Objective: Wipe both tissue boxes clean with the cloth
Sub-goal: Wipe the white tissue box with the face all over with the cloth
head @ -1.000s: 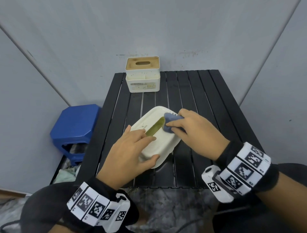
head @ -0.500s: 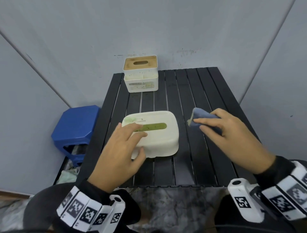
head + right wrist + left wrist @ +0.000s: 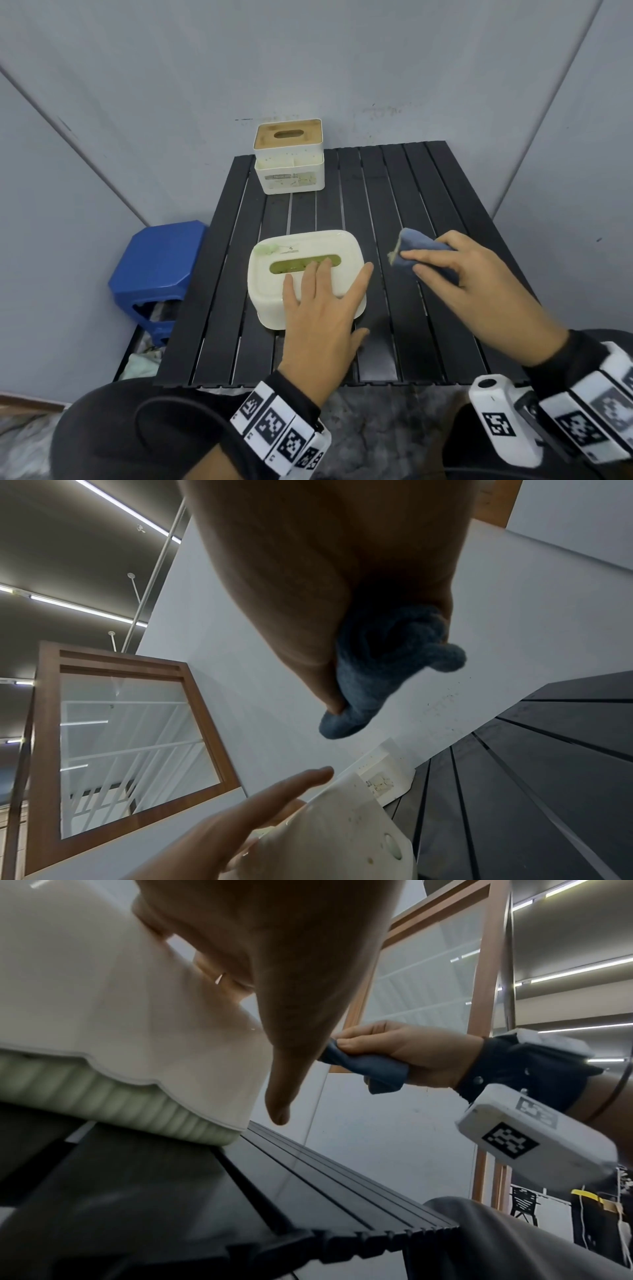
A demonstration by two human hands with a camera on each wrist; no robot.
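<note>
step: between wipes, I judge | my left hand [image 3: 318, 308] flat, fingers straight, on cream tissue box [image 3: 274, 294] mid-table | right hand [image 3: 459, 270] pinches blue cloth [image 3: 416, 245], lifted beside it | next: wood-lidded tissue box [image 3: 289, 159] at back edge

Left hand [image 3: 320, 308]: palm down, fingers straight and spread, resting flat on the box [image 3: 274, 301]; thumb out to the right.
Right hand [image 3: 469, 277]: raised, fingers and thumb curled round the cloth [image 3: 416, 245].
Wrists: both in marker-printed bands.
</note>
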